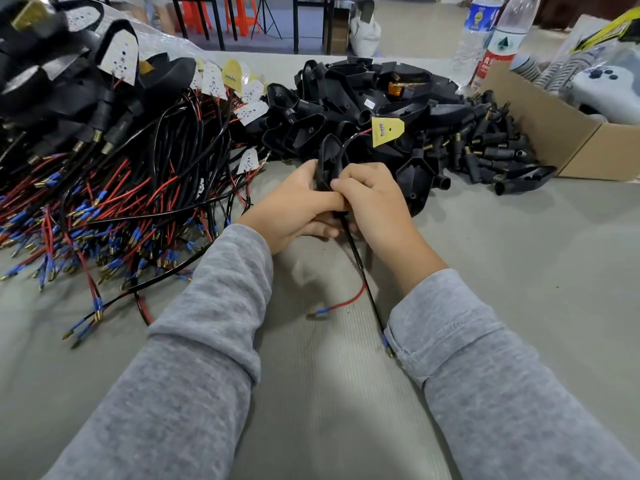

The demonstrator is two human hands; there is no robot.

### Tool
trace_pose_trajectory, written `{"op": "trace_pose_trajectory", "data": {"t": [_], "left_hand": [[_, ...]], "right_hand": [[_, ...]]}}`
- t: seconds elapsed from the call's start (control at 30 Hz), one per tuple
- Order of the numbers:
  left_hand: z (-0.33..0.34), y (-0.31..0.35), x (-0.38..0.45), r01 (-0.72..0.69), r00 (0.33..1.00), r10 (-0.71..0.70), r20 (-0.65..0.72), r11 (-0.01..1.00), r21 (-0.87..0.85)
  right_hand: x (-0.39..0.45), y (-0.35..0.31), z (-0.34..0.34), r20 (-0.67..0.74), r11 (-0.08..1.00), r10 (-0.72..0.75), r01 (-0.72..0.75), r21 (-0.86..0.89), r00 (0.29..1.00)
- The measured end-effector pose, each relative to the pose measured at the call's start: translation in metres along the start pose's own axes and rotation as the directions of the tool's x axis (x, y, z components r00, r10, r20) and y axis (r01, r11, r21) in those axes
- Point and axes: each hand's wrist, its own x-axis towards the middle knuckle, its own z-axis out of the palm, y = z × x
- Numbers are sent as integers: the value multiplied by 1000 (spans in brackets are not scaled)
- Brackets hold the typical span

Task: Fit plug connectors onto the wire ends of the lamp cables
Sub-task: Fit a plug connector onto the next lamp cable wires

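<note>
1. Two grey sleeves point(207, 341) enter from the bottom edge and converge over a grey table mat point(519, 271).
2. A thin black cable point(360, 268) trails from the hands toward the viewer. Its red wire point(349, 301) splits off to the left and ends in a blue-sleeved brass terminal point(318, 312) lying on the mat; a second blue terminal point(387, 342) lies against the right sleeve's cuff.
3. Left hand point(294, 206): fingers curled, wrapped around the left side of a black lamp housing point(329, 164) held upright; thumb extended toward the right hand.
4. Right hand point(374, 202): fingers bunched together, pinching at the base of the housing where the cable exits. Exact contact under the fingertips cannot be told.
5. A yellow board point(387, 130) stands just above the held housing, a red-and-black lead arcing to it.
6. Left: a heap of finished lamp cables point(104, 209), red and black, blue terminals fanned toward the viewer.
7. Behind the hands: a pile of empty black housings point(363, 98); to its right, black stems with brass threads point(491, 147).
8. Far right: a cardboard box point(540, 126) and two water bottles point(491, 36).
</note>
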Motion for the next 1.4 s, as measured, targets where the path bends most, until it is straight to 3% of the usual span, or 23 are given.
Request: {"op": "trace_pose_trajectory", "data": {"t": [0.13, 0.33, 0.47, 0.53, 0.6, 0.73, 0.83, 0.97, 1.2, 1.4], "left_hand": [[-4, -1, 5, -13, 983, -9, -184, 993, -117], [-12, 3, 9, -142, 938, 7, -346, 920, -365], [-14, 5, 10, -189, 939, 12, -345, 854, -485], [-18, 6, 9, -138, 959, -29, -282, 821, -554], [-21, 6, 8, -24, 982, -92, -167, 809, -587], [-17, 4, 3, 155, 985, -170, 14, 856, -493], [-12, 7, -1, 204, 978, -142, 156, 817, -539], [-12, 8, -5, 281, 940, -133, 315, 825, -490], [-11, 5, -2, 382, 904, -305, 299, 891, -244], [1, 0, 0, 223, 959, -209, 189, 973, -53]], "right_hand": [[-4, 1, 5, -23, 994, -73, 71, -78, 997], [-4, 5, 6, 45, 999, 3, -2, -39, 999], [-7, 5, 7, 161, 997, -14, 26, -75, 987], [-8, 3, 9, 196, 997, -19, 32, -64, 980], [-8, 1, 10, 144, 1000, -17, 13, 28, 989], [-3, -3, 5, 13, 926, 141, -137, 352, 990], [5, -2, -3, 12, 826, 277, -244, 509, 961], [7, 0, -7, 19, 692, 309, -239, 682, 951], [7, 3, -13, -67, 638, 293, -143, 757, 954], [9, 4, -13, -188, 661, 300, -61, 748, 935]]}}
